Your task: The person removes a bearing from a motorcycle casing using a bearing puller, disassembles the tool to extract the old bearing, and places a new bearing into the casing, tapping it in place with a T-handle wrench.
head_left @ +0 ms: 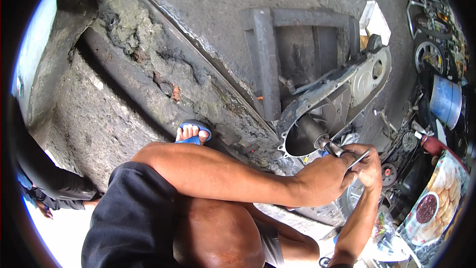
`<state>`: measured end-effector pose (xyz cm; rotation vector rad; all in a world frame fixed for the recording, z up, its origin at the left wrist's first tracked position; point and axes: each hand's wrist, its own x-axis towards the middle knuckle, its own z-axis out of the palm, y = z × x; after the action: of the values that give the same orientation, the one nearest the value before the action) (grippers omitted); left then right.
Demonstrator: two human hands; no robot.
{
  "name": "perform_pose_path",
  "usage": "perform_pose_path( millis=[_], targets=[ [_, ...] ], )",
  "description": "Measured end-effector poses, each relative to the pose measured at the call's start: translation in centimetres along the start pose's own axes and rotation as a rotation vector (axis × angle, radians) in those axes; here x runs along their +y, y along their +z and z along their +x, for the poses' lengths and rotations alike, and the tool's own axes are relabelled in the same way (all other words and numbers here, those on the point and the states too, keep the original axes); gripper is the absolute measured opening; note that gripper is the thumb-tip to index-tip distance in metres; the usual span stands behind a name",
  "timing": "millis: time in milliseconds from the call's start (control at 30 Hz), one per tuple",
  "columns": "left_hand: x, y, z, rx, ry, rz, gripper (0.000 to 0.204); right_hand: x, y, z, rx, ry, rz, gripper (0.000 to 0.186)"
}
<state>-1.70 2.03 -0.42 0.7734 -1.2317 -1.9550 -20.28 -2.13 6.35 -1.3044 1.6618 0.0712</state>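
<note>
A long metal engine casing (364, 87) leans across a dark steel frame (267, 64), tilted up to the right. Inside its near opening sits a dark metal cylinder (311, 130). From the cylinder a shiny metal shaft (331, 146) runs to my hands. My left hand (328, 176) is closed around the near end of this shaft, its fingertips partly hidden. Close against it, my right hand (367, 168) has its fingers curled round a thin metal rod (359, 158) that sticks out between the two hands. How rod and shaft join is hidden.
A white box (375, 22) stands behind the frame. To the right are a wheel (429, 55), a blue bucket (445, 101), a red bottle (431, 145) and a patterned sheet (436, 198). A groove crosses the rough concrete (198, 39). Another person's legs (62, 183) show at left.
</note>
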Motion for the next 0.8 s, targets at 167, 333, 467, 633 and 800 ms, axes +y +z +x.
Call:
perform_pose_path(
  millis=[167, 333, 467, 633, 800],
  targets=[
    [0.2, 0.0, 0.3, 0.004, -0.034, -0.055, 0.037, -1.7, -0.7, 1.9, -0.043, -0.178, -0.343, 0.024],
    [0.0, -0.1, 0.1, 0.024, -0.067, -0.076, 0.039, 0.4, 1.1, 1.1, 0.122, -0.066, -0.08, 0.028],
    [-0.1, 0.1, -0.3, 0.02, -0.094, -0.113, 0.045, -0.6, 1.7, 0.6, 0.19, 0.022, -0.019, 0.04],
    [0.9, -0.8, -0.2, -0.03, -0.121, -0.128, 0.044, -0.7, 2.5, -0.2, 0.26, 0.048, 0.101, 0.043],
    [0.4, -0.7, 0.2, -0.069, -0.129, -0.131, 0.041, -0.5, 0.8, 0.1, 0.097, -0.16, -0.294, 0.012]
  ],
)
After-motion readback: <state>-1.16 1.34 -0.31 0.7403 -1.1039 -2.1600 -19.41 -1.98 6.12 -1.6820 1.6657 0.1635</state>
